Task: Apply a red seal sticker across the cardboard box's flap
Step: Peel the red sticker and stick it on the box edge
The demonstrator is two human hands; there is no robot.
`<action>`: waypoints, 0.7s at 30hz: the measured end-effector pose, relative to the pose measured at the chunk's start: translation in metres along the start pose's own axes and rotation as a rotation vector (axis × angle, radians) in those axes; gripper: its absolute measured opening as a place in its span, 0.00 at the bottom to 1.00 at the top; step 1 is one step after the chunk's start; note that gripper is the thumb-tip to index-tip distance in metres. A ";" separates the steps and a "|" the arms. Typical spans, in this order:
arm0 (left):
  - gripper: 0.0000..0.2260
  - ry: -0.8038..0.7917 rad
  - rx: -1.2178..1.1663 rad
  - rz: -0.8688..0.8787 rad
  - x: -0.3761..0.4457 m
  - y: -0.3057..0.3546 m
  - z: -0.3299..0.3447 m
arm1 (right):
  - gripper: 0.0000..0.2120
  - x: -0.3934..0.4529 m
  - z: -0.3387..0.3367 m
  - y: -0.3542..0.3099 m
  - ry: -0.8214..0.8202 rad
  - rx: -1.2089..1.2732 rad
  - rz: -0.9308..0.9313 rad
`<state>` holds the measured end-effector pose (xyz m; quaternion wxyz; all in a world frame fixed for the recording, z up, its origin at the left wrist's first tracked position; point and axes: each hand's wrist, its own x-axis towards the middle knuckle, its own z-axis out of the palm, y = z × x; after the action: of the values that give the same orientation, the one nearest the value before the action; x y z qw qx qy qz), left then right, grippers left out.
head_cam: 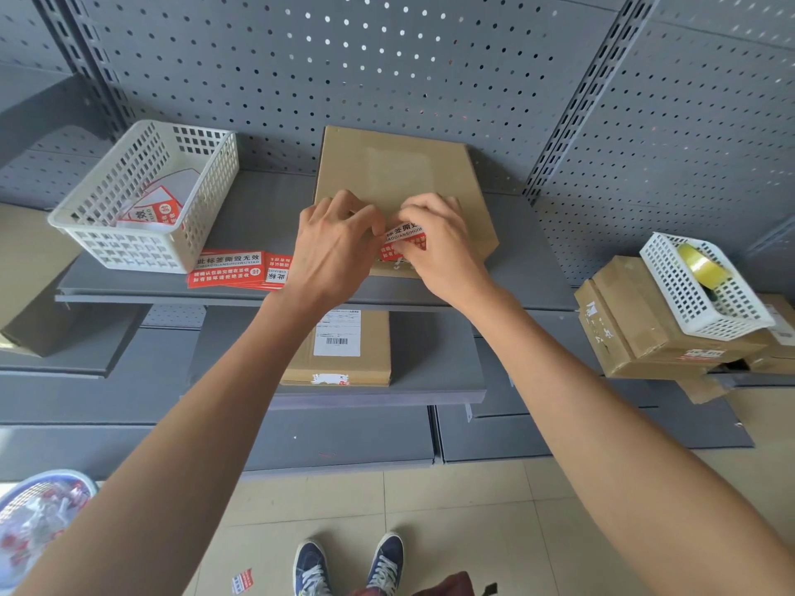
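A flat brown cardboard box (pixel 395 174) lies on the grey upper shelf (pixel 258 217), its near edge towards me. A red and white seal sticker (pixel 404 240) is held over that near edge of the box. My left hand (pixel 335 251) pinches the sticker's left end and my right hand (pixel 443 247) holds its right end with the fingers curled over it. The hands hide the flap edge and much of the sticker.
Spare red seal stickers (pixel 228 268) lie on the shelf left of the box, beside a white basket (pixel 142 195) holding sticker sheets. Another box (pixel 352 346) lies on the lower shelf. At right, stacked boxes (pixel 636 333) carry a basket with yellow tape (pixel 701 264).
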<state>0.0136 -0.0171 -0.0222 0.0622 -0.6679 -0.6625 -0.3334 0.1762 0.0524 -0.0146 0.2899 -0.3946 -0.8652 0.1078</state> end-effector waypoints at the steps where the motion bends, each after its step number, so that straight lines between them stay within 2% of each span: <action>1: 0.06 0.000 0.001 0.000 0.000 0.000 0.000 | 0.07 0.001 0.002 0.000 0.009 0.000 0.003; 7: 0.05 -0.014 0.000 -0.026 0.000 0.003 -0.002 | 0.02 0.002 0.003 -0.001 0.039 0.042 0.000; 13: 0.11 -0.043 -0.013 -0.067 0.003 0.006 -0.001 | 0.01 0.001 0.001 0.001 0.025 0.061 -0.011; 17: 0.05 -0.031 -0.004 -0.036 0.002 0.005 -0.001 | 0.03 0.001 0.000 -0.001 0.038 0.080 0.000; 21: 0.04 -0.032 0.001 -0.020 0.002 0.005 -0.001 | 0.05 -0.002 -0.003 0.000 0.047 0.121 0.034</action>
<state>0.0176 -0.0168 -0.0186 0.0487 -0.6663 -0.6703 -0.3229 0.1790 0.0505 -0.0125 0.3317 -0.3933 -0.8433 0.1553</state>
